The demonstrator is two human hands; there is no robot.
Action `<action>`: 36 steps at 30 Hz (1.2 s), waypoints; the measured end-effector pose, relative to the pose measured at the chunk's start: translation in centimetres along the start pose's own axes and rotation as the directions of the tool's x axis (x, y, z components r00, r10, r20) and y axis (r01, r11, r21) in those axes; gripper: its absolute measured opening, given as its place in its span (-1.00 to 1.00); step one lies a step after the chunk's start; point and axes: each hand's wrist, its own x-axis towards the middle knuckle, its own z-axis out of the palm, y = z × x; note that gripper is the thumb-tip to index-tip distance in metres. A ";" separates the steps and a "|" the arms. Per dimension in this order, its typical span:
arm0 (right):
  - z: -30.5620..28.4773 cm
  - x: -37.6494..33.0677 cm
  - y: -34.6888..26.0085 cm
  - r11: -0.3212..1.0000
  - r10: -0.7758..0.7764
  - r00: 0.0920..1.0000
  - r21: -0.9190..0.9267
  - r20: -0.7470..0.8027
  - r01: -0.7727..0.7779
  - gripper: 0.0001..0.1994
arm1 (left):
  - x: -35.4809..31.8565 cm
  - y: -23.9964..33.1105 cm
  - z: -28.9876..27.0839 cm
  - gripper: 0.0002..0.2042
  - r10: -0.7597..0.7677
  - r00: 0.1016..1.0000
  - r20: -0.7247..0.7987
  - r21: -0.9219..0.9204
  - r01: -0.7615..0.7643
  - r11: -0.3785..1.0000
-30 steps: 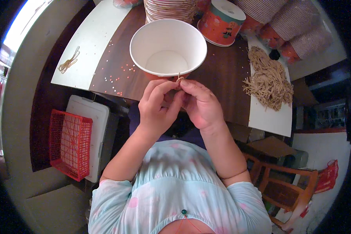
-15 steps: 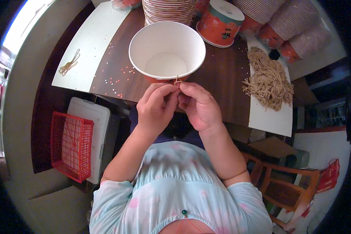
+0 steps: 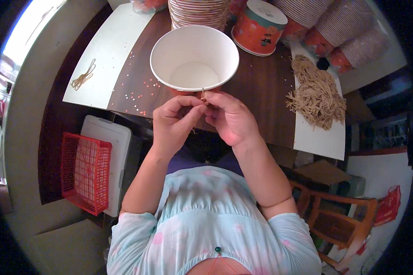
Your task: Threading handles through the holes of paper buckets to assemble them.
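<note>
Fingers [image 3: 195, 107] beside white paper bowl [image 3: 195, 57]

thin thing pinched between fingertips [image 3: 201, 97] (too small) cannot be identified.

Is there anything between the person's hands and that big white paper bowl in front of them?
Nothing visible. Both the left hand and the right hand sit right at the near rim of the white paper bowl, fingertips pinching a small tan strand at its edge.
</note>
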 end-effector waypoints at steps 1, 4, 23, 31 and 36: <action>-0.2 0.1 0.1 1.000 -0.001 1.000 0.000 0.001 0.001 -0.84 | 0.0 0.0 -0.1 -0.93 -0.024 0.999 -0.026 0.041 0.025 0.999; -1.1 0.0 0.0 0.999 0.002 0.999 0.042 -0.047 0.000 -0.87 | 0.1 0.0 -0.3 -0.92 0.028 0.998 -0.062 0.056 -0.025 0.998; -0.4 -0.6 -0.5 0.874 -0.311 0.948 -0.371 0.069 0.314 -0.86 | 0.5 -0.3 0.1 -0.90 0.027 0.996 -0.082 0.033 -0.024 0.999; -0.9 -0.2 -0.4 0.892 -0.290 0.957 -0.360 0.005 0.273 -0.87 | 0.6 -0.5 -0.1 -0.90 -0.006 0.996 -0.093 0.023 0.008 1.000; -0.9 -0.1 -0.6 0.801 -0.366 0.930 -0.504 0.014 0.323 -0.86 | 0.6 -0.3 0.0 -0.88 -0.001 0.996 -0.086 0.026 0.003 1.000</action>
